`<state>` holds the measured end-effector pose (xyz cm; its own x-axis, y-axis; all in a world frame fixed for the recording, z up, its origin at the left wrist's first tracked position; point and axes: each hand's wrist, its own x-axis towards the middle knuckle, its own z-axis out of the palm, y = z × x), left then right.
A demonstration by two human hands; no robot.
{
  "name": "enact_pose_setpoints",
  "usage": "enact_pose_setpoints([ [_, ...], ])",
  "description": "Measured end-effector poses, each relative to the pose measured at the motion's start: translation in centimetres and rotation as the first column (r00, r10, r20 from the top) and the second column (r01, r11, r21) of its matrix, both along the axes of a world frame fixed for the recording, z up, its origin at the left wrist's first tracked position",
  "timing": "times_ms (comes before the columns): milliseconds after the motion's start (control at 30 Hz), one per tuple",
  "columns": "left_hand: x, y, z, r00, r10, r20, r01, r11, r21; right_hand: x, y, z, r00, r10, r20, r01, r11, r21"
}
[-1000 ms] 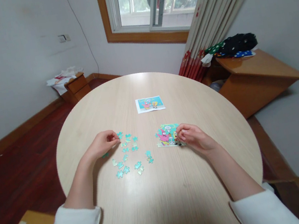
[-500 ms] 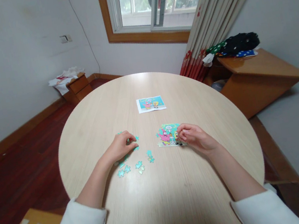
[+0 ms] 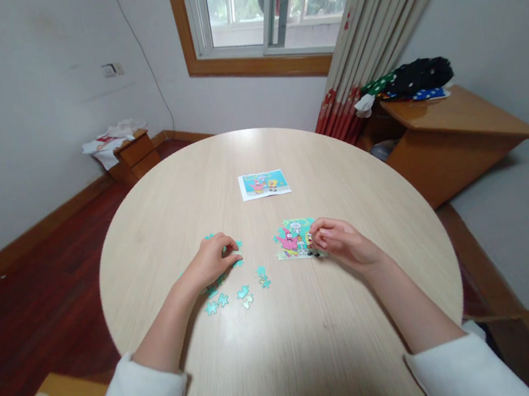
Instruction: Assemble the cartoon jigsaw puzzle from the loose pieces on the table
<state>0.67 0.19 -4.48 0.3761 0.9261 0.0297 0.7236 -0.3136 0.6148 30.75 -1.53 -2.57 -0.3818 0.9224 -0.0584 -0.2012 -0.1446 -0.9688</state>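
My left hand (image 3: 219, 257) hovers low over loose puzzle pieces (image 3: 222, 300) on the left of the table, thumb and forefinger apart with a gap between them. Some of the pieces lie hidden under that hand and wrist. My right hand (image 3: 340, 239) is at the right edge of the partly joined jigsaw puzzle (image 3: 291, 242), its fingers curled together. Whatever these fingers hold, if anything, cannot be made out. The puzzle shows a pink starfish figure and other cartoon figures on turquoise; my fingers cover its right side. Between the hands lie two small pieces (image 3: 263, 278), close together.
A printed reference picture (image 3: 265, 184) lies farther back on the round wooden table (image 3: 290, 349). Beyond the table's right edge stands a tilted wooden cabinet (image 3: 460, 125) with cloths (image 3: 419, 77) on top. A small drawer unit (image 3: 137, 155) is at the back left.
The whole view has shifted slightly, so everything appears a little farther left. Both hands keep nearly the same places and poses over the table.
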Motion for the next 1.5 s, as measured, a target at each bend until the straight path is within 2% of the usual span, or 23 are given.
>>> enact_pose_setpoints([
  [200,-0.1,0.0,0.2,0.999,0.002,-0.036,-0.002,1.0,0.015,0.0,0.0,0.0,1.0,0.003,0.005,-0.003,1.0,-0.001],
  [300,-0.2,0.0,0.1,1.0,0.028,-0.005,-0.027,0.999,0.036,0.0,0.0,-0.1,1.0,0.003,0.015,-0.003,1.0,0.006],
  [400,-0.7,0.2,0.3,0.989,0.136,0.058,-0.14,0.988,0.062,-0.1,0.0,0.0,1.0,0.0,0.011,0.0,1.0,0.006],
  [500,-1.4,0.5,0.7,0.955,0.282,0.092,-0.289,0.954,0.083,-0.2,0.0,0.1,1.0,-0.002,-0.001,0.002,1.0,-0.007],
  [567,-1.9,0.7,1.0,0.937,0.338,0.084,-0.345,0.934,0.09,-0.2,0.0,0.1,1.0,-0.002,-0.009,0.002,1.0,-0.011],
  [867,-3.0,1.1,0.8,0.904,0.427,0.005,-0.426,0.901,0.086,-0.2,0.0,0.1,1.0,-0.002,0.018,0.001,1.0,0.02],
  [1067,-3.4,1.1,1.1,0.85,0.526,-0.038,-0.522,0.849,0.08,-0.1,0.0,0.0,1.0,0.0,0.014,0.0,1.0,0.007],
  [1167,-3.6,1.2,1.0,0.843,0.534,-0.061,-0.53,0.845,0.072,-0.1,0.0,0.0,1.0,-0.004,0.011,0.004,1.0,-0.001],
  [1500,-3.4,1.0,0.5,0.911,0.394,-0.118,-0.383,0.917,0.112,-0.2,-0.1,0.2,1.0,-0.006,0.019,0.006,1.0,0.002],
])
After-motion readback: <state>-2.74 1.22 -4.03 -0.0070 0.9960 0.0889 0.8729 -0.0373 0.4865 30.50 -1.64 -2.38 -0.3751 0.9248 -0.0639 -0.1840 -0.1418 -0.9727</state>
